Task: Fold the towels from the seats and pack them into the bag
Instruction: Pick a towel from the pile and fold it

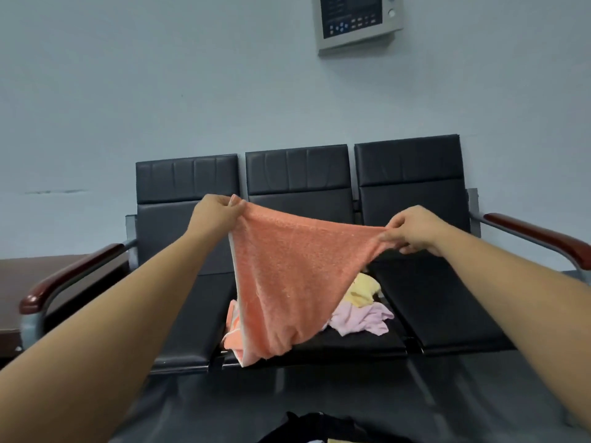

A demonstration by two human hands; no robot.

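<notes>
Both arms reach forward over the bench. The left hand (217, 215) and the right hand (415, 231) each pinch a top corner of the orange towel (287, 276), fingers clamped on the cloth. The towel sags between them, and its lower end hangs at the front edge of the middle seat (351, 342). A black bag (319, 426) sits at the bottom edge, its inside cut off. A yellow towel (361, 289) and a lilac towel (361, 318) lie crumpled on that seat, between the outer seats' dark cushions.

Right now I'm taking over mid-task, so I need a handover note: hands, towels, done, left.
Left hand and right hand each pinch a top corner of the orange terry towel, spread above the middle black padded seat.
Crumpled pale yellow towel and lilac towel lie on it.
Done: nothing folded in view.
Left: fold all three, pack into the black bag, seemingly at bottom edge.
</notes>
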